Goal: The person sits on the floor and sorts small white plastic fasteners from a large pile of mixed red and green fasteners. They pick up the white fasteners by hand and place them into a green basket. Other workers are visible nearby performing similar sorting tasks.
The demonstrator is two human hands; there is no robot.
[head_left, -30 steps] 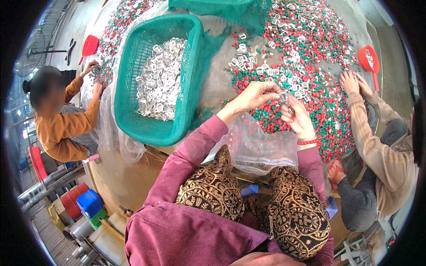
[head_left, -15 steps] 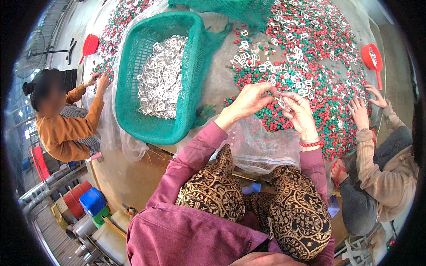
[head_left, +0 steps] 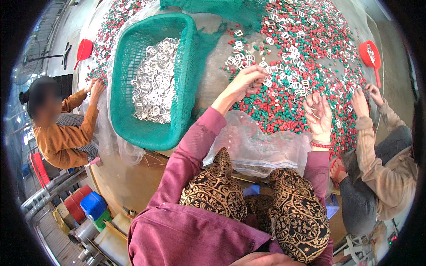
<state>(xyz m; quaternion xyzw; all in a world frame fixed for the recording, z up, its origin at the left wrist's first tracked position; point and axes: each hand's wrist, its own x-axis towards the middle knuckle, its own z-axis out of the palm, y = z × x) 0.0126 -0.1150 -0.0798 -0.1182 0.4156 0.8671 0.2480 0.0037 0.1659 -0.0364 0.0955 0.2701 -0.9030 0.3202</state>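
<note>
Fingers (head_left: 255, 69) drawn apart, buckles (head_left: 300, 92) white, flat, slotted

Bright light with soft shadows reaches the left hand (head_left: 246, 81) and right hand (head_left: 318, 116), whose fingers look slightly blurred. Just below them, a plastic sheet (head_left: 262, 148) shines; far left, the background (head_left: 27, 117) turns hazy, bending into black.
</note>
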